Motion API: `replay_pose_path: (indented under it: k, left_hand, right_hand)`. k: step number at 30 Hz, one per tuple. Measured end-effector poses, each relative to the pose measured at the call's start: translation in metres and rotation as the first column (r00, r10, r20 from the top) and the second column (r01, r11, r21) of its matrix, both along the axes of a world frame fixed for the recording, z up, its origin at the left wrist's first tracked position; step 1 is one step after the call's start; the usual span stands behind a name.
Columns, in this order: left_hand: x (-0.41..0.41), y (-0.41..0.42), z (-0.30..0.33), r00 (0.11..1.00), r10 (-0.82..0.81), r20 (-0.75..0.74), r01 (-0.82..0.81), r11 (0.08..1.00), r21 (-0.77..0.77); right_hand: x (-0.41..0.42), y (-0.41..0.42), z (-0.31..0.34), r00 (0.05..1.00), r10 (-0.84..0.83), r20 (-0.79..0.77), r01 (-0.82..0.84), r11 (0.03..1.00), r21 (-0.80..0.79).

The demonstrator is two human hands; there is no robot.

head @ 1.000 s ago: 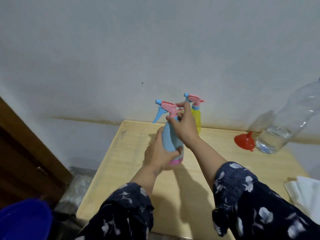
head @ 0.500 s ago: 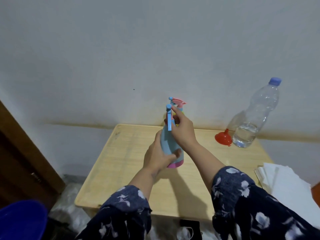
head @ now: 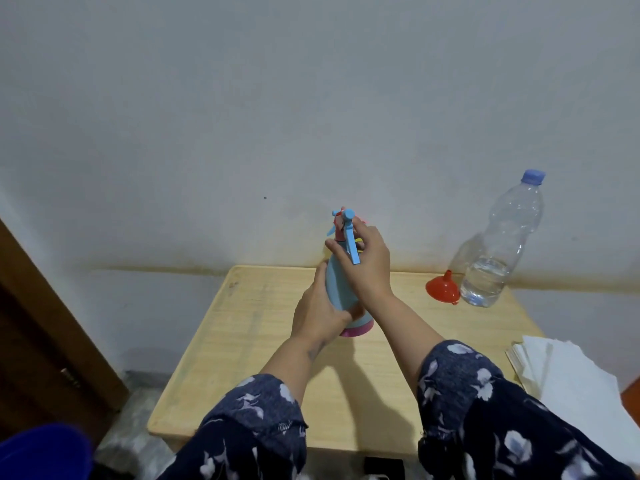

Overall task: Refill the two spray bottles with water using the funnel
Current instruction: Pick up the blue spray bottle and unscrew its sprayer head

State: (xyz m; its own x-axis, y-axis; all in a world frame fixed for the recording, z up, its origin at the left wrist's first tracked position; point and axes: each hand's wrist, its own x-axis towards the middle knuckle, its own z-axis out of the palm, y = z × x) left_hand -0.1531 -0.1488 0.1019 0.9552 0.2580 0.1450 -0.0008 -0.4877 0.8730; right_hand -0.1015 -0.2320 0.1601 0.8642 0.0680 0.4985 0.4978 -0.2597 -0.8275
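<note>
Looking down, we see the wooden counter (head: 263,341) first, then the clear water bottle (head: 498,247) standing at its far right with the red funnel (head: 442,289) touching its base. Over the middle, our left hand (head: 317,315) wraps the blue spray bottle (head: 341,289), its grip clamped round the body, while our right hand (head: 367,261) pinches its sprayer head (head: 348,233).
</note>
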Motion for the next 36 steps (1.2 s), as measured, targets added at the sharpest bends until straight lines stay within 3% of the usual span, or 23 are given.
replay_pose_path:
  k: [13,23,36]
  left_hand:
    - [0.02,-0.014,0.009,0.999,-0.017,0.038,0.019,0.998,-0.054]
    - [0.026,-0.016,0.006,0.999,0.002,0.035,-0.003,1.0,0.031]
    - [0.033,-0.014,0.011,0.999,0.045,0.017,-0.045,0.999,0.018]
  right_hand:
    - [0.01,-0.014,0.01,0.996,0.046,-0.08,-0.03,0.982,0.188]
    - [0.018,-0.019,0.009,0.974,0.1,-0.202,-0.039,0.957,0.287]
    - [0.022,-0.017,0.012,0.928,0.158,-0.338,-0.002,0.908,0.42]
